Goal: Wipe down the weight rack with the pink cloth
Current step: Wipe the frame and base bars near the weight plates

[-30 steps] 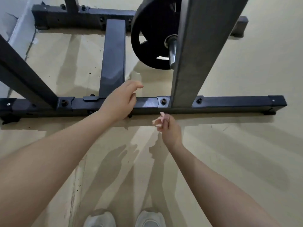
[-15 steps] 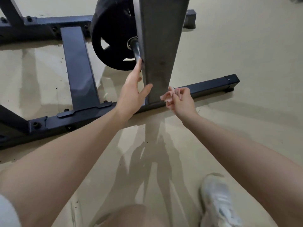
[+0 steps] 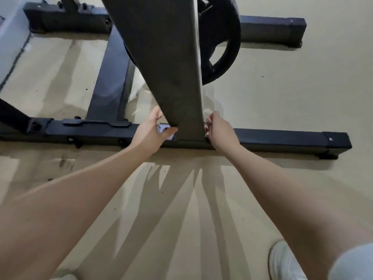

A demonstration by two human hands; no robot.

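Observation:
The black weight rack's upright post [image 3: 171, 73] rises from the near base bar [image 3: 272, 137]. My left hand [image 3: 150, 132] cups the post's lower left edge, with the thumb on the front face and the fingers spread behind, holding nothing. My right hand [image 3: 221, 131] is closed at the post's lower right edge. It presses the pink cloth [image 3: 206, 136] against the metal, and only small pale bits of the cloth show past the fingers.
A black weight plate [image 3: 224, 47] hangs behind the post at the upper right. A cross bar [image 3: 111, 83] runs back to the far base bar [image 3: 270, 29]. A diagonal brace [image 3: 12, 116] stands at the left. My white shoe [image 3: 284, 261] is on the beige floor.
My view has shifted so the post now stands in the centre. Both hands dropped to the post's foot, the left one curling round its left edge and the right one pressing the cloth to its right edge.

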